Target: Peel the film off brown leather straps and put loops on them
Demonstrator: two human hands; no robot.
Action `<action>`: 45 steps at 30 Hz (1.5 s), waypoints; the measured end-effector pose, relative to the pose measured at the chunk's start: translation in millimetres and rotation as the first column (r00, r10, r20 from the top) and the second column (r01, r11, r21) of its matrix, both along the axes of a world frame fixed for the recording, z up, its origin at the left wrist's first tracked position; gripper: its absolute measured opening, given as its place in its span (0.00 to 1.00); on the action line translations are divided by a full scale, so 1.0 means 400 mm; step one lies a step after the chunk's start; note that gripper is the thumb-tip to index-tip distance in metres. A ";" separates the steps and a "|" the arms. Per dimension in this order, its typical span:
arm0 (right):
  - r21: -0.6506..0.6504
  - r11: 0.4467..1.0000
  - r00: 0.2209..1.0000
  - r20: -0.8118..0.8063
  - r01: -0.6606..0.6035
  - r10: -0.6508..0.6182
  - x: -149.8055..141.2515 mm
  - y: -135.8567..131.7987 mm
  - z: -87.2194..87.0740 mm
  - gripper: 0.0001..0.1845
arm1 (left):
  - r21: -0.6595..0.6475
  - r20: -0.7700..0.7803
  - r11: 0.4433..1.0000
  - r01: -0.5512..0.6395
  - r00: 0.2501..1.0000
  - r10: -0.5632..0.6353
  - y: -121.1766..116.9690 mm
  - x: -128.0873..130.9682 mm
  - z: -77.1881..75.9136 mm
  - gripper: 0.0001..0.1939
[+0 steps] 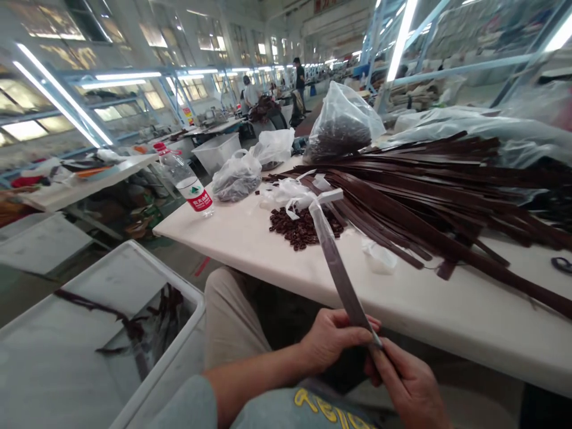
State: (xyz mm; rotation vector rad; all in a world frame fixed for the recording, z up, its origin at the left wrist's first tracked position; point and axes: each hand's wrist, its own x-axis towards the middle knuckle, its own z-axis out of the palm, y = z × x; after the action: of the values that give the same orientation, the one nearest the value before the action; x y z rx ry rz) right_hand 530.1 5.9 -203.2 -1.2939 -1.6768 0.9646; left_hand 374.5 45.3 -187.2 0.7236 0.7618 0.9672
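Note:
A long flat dark brown strip (343, 285) slants up from my hands over the table edge. Its far part looks covered in clear film, near a white crumpled plastic wrap (290, 192). My left hand (333, 338) pinches the near end between thumb and fingers. Close against it, my right hand (409, 375) is also closed on this end, its fingertips partly hidden. Beyond the strip lies a pile of small dark brown loops (292, 231). A large bundle of long brown strips (402, 185) spreads over the right side of the table.
On the white table (250, 244) stand a water bottle (190, 187) and tied clear bags (236, 176), with a bigger filled bag (342, 128) behind. A white bin (120, 268) with brown scraps is at lower left. Other people are in the far background.

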 end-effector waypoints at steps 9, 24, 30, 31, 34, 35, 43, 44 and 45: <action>-0.239 0.969 0.995 -0.091 -0.064 0.043 0.079 -0.011 -0.032 0.28 | 0.062 -0.036 0.975 -0.215 0.975 0.218 0.094 -0.050 0.035 0.19; -0.136 0.989 0.997 -0.065 -0.056 0.047 -0.021 0.041 -0.002 0.23 | 0.139 0.010 0.936 -0.325 0.945 0.326 0.071 -0.064 0.056 0.20; -0.148 0.987 0.997 -0.053 -0.057 0.049 -0.033 0.032 -0.014 0.25 | 0.051 -0.090 0.968 -0.247 0.964 0.251 0.048 -0.053 0.024 0.19; -0.145 0.987 0.997 -0.048 -0.064 0.058 -0.038 0.032 -0.010 0.25 | 0.028 -0.096 0.974 -0.224 0.969 0.226 0.033 -0.046 0.015 0.19; -0.165 0.980 0.994 -0.048 -0.109 0.102 -0.039 0.033 0.007 0.23 | 0.020 -0.104 0.979 -0.201 0.974 0.202 0.006 -0.038 0.006 0.19; -0.169 0.977 0.991 -0.049 -0.128 0.121 -0.037 0.033 0.014 0.21 | 0.028 -0.108 0.978 -0.208 0.972 0.210 0.003 -0.039 0.008 0.19; -0.154 0.988 0.997 -0.079 -0.030 0.018 -0.045 0.028 0.025 0.22 | 0.012 -0.065 0.999 -0.041 0.997 0.042 -0.007 -0.034 0.012 0.22; -0.153 0.988 0.996 -0.085 -0.034 0.021 -0.046 0.026 0.025 0.22 | 0.014 -0.061 0.998 -0.054 0.997 0.055 -0.001 -0.036 0.014 0.23; -0.153 0.987 0.995 -0.090 -0.047 0.033 -0.046 0.025 0.026 0.22 | 0.026 -0.055 0.994 -0.105 0.993 0.107 0.009 -0.039 0.018 0.23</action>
State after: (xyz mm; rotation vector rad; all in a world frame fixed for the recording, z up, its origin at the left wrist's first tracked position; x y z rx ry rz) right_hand 511.8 16.1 -193.0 -1.3030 -1.5915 1.1787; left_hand 358.9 48.9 -179.9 0.7385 0.8470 1.0565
